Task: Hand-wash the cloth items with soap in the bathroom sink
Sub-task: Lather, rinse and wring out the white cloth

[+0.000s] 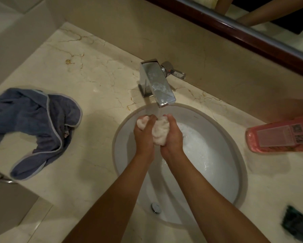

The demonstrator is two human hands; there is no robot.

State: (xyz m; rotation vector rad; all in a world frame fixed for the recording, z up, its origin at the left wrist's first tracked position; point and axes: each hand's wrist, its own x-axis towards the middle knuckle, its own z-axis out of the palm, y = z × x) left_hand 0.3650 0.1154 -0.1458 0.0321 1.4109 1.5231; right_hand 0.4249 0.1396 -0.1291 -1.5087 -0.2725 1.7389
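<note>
A small pale pink cloth (159, 132) is bunched up between both my hands, over the white sink basin (222, 172). My left hand (143, 132) grips its left side and my right hand (172, 135) grips its right side. Water runs from the chrome tap (156, 83) onto the top of the cloth. Foamy water lies in the basin to the right of my hands. A pink soap bottle (280, 135) lies on its side on the counter at the right edge.
A blue-grey towel (33, 123) with a pale border lies crumpled on the marble counter (87, 67) at the left. A dark object (296, 223) sits at the lower right. A mirror with a dark wooden frame (243, 37) runs along the back.
</note>
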